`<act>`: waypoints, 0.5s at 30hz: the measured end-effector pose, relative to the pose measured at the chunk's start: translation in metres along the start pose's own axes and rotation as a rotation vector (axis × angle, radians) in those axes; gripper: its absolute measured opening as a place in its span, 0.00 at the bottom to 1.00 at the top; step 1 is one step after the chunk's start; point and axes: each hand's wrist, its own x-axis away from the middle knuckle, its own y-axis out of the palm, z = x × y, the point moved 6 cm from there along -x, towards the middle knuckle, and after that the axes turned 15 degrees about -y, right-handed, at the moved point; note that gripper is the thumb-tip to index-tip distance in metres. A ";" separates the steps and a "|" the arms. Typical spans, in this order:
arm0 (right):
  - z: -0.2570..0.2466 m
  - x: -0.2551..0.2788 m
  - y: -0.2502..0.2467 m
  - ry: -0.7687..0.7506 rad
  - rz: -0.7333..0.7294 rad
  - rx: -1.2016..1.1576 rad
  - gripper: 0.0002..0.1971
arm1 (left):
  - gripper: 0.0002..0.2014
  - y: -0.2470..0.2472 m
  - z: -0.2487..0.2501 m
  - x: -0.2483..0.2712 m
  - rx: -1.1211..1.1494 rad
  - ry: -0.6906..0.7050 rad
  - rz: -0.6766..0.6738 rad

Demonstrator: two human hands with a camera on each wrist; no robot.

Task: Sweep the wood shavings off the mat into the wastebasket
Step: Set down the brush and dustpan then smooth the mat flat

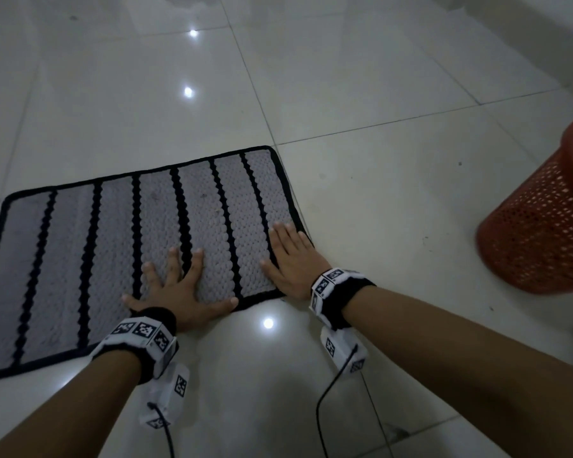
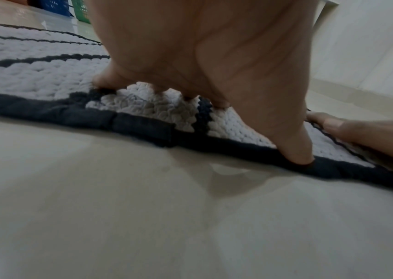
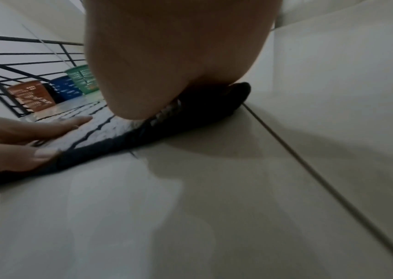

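Note:
A grey mat [image 1: 113, 246] with black stripes and a black border lies flat on the tiled floor. My left hand [image 1: 176, 285] rests palm down on its near edge, fingers spread and straight. My right hand [image 1: 290, 256] lies flat on the mat's near right corner, fingers together. A red mesh wastebasket [image 1: 543, 219] stands on the floor to the right of the mat. A few tiny specks [image 1: 204, 195] dot the mat's middle; I see no clear pile of shavings. The left wrist view shows my left hand [image 2: 214, 79] pressing the mat [image 2: 35, 79], its thumb on the border.
Pale glossy floor tiles [image 1: 377, 193] surround the mat. Orange [image 3: 32, 95], blue [image 3: 65, 88] and green [image 3: 83, 79] baskets stand by a black railing [image 3: 4, 69] far beyond the mat. Cables trail from both wrist cameras near my forearms.

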 end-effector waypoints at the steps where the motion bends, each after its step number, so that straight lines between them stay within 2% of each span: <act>1: 0.002 0.008 0.004 0.004 -0.010 0.005 0.36 | 0.62 0.001 0.000 -0.001 0.001 0.001 0.000; 5: 0.016 0.049 0.010 -0.088 0.011 0.091 0.38 | 0.62 0.001 0.000 -0.001 0.002 0.007 0.001; 8: 0.022 0.062 0.008 -0.102 -0.047 0.084 0.38 | 0.62 0.001 0.000 0.000 0.006 0.006 -0.003; 15: -0.003 0.019 0.011 -0.120 -0.002 0.141 0.37 | 0.62 0.002 0.000 -0.001 0.006 -0.010 0.006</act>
